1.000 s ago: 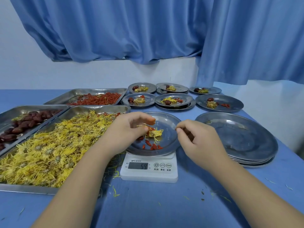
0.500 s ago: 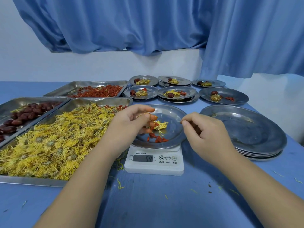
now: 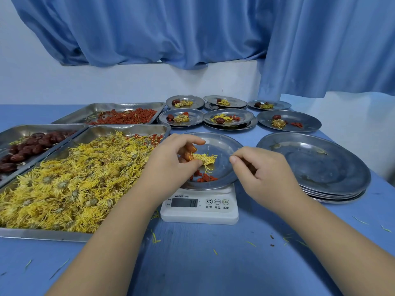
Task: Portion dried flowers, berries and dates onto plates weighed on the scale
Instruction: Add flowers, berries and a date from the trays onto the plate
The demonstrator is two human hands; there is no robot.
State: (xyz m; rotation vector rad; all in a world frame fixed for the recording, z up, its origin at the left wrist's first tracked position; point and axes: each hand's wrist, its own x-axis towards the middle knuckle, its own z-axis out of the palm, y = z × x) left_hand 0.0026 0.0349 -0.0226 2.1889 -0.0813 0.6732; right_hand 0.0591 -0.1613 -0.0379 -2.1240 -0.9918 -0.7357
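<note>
Head view: only cam, looks down on blue tabletop.
Scale: small white digital kitchen scale at centre, display digits blurred, can't read for sure.
Plate on scale: round shallow steel plate sits on scale top.
Plate contents: one dried yellow chrysanthemum flower mid-plate; small cluster of red goji berries at near edge.
L hand: left hand over plate's left side, thumb + fingertips pinched on the flower's left edge, grasping it; flower low on plate, can't tell if it touches.
R hand: right hand at plate's right rim, thumb + index pressed together, other fingers curled; whether anything is between them can't tell.
Flower tray: big rectangular steel tray heaped w/ yellow flowers, just left of scale.
Date tray: steel tray of dark red dates, far left.
Berry tray: steel tray of red berries, behind flower tray.
Empty plates: stack of bare steel plates right of scale.
Done plates: filled small plates in rows at back, each w/ flower + date; berries visible on some.
</note>
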